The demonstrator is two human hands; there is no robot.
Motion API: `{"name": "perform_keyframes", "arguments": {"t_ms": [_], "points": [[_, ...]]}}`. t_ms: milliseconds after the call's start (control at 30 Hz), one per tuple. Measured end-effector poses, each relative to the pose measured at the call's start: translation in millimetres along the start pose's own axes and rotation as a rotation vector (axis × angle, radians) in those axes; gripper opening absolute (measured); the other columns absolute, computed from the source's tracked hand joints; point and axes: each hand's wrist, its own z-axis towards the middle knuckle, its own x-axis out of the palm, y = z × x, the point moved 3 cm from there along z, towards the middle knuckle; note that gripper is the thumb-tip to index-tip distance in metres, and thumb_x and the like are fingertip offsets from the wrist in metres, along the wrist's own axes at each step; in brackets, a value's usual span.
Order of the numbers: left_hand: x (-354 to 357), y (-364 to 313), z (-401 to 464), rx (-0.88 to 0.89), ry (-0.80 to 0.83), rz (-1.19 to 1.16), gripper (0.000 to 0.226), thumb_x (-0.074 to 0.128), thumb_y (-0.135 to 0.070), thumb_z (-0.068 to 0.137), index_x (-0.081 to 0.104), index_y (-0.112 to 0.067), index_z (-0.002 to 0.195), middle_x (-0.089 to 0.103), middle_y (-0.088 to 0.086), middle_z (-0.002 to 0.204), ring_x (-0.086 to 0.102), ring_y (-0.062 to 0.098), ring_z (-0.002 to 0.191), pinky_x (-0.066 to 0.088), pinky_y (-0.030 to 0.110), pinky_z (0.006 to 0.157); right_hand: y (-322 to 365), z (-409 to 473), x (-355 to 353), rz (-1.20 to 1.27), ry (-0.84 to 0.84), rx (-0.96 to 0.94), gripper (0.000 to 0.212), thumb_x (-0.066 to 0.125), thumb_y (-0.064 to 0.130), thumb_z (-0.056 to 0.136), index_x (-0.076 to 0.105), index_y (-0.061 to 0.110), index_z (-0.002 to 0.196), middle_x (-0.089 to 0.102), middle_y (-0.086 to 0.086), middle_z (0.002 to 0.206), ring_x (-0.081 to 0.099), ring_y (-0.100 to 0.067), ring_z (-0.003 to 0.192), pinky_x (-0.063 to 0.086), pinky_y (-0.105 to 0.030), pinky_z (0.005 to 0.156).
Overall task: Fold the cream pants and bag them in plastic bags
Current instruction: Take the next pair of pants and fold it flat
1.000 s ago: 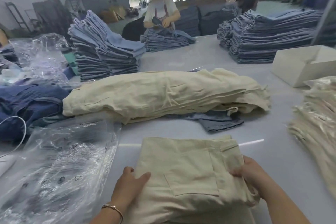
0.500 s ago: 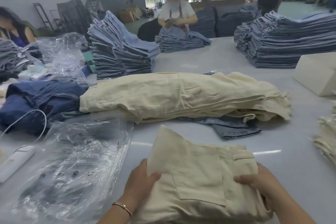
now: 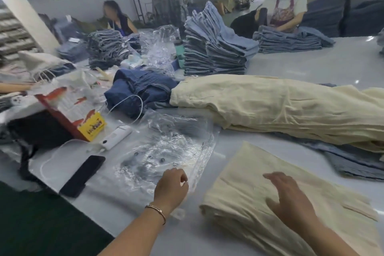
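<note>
A folded pair of cream pants (image 3: 239, 172) lies on the grey table (image 3: 311, 64) in front of me. My right hand (image 3: 288, 199) rests flat on it with straight fingers. To its left is a stack of clear plastic bags (image 3: 166, 147). My left hand (image 3: 171, 188) sits on the stack's near right corner, and its curled fingers pinch the edge of the top bag. A long pile of unfolded cream pants (image 3: 270, 104) stretches across the table behind.
A black phone (image 3: 83, 174), a white power bank (image 3: 116, 137) with its cable and a red and yellow box (image 3: 72, 108) lie left of the bags. Navy pants (image 3: 141, 89) and stacks of jeans (image 3: 214, 48) stand farther back. Two people work across the table.
My left hand has let go of the folded pants and moved left onto the plastic bags. My right hand now lies flat on the pants. My view has turned left.
</note>
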Motion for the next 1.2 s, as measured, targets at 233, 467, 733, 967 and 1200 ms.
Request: {"name": "perform_keyframes", "arguments": {"t_ms": [233,467,733,967,1200], "points": [[-36,92,-21,-0.089,0.246,0.046,0.042,0.044,-0.002,0.077,0.062,-0.035,0.097,0.054,-0.011,0.121,0.051,0.012,0.116,0.041,0.024,0.096,24,29,39,-0.090,0.161,0.040,0.067,0.062,0.046,0.083,0.031,0.039,0.142,0.026,0.003,0.146,0.033,-0.020,0.129,0.041,-0.030,0.097],[-34,119,-9,0.250,0.358,0.197,0.024,0.060,-0.034,0.088,0.068,-0.029,0.110,0.061,-0.015,0.122,0.051,0.005,0.117,0.039,0.023,0.100,27,50,36,0.054,0.174,0.286,0.103,0.079,0.058,0.064,0.027,0.023,0.146,0.015,-0.010,0.150,0.044,-0.027,0.128,0.043,-0.034,0.099],[-37,95,25,0.166,0.324,-0.283,0.033,0.050,-0.033,0.097,0.061,-0.009,0.076,0.060,0.005,0.071,0.054,0.018,0.066,0.049,0.042,0.073,44,47,42,-0.014,0.169,0.322,0.088,0.070,0.064,0.069,0.033,0.025,0.139,0.024,-0.003,0.137,0.061,-0.018,0.101,0.045,-0.026,0.075],[-6,39,27,0.095,0.506,-0.427,0.023,0.050,-0.036,0.082,0.065,-0.021,0.075,0.065,0.007,0.080,0.059,0.018,0.071,0.054,0.039,0.078,15,46,10,-0.168,-0.029,0.372,0.095,0.056,0.074,0.074,0.019,0.028,0.149,0.016,0.001,0.155,0.027,-0.024,0.137,0.043,-0.037,0.101],[9,12,25,0.203,0.376,-0.181,0.016,0.063,-0.030,0.085,0.076,-0.027,0.093,0.057,-0.015,0.071,0.050,-0.004,0.064,0.034,0.008,0.057,-61,55,-5,-0.225,0.185,0.435,0.120,0.062,0.080,0.062,0.005,0.025,0.152,0.006,0.002,0.161,0.009,-0.019,0.147,0.012,-0.044,0.118]]}}
